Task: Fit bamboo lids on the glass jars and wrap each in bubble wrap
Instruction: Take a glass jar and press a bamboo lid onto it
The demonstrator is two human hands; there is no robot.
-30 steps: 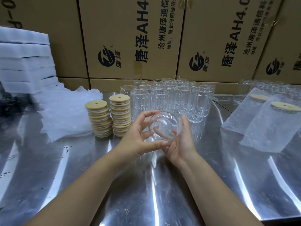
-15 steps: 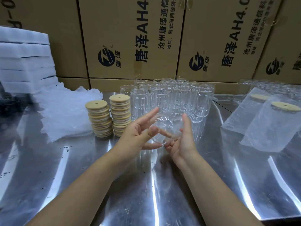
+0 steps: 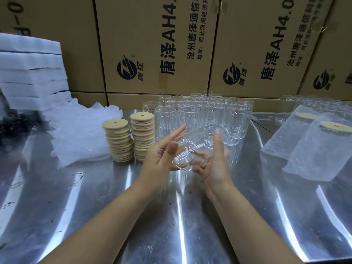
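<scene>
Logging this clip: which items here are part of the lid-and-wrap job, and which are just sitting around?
In use: held jar, between left hand and right hand; bamboo lid stacks; empty jars; bubble wrap pile; wrapped jars.
Lying about: cardboard boxes; white foam sheets.

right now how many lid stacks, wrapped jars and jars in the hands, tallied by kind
stacks of round bamboo lids: 2
bubble-wrapped lidded glass jars: 2
clear glass jar between left hand and right hand: 1
total: 5
</scene>
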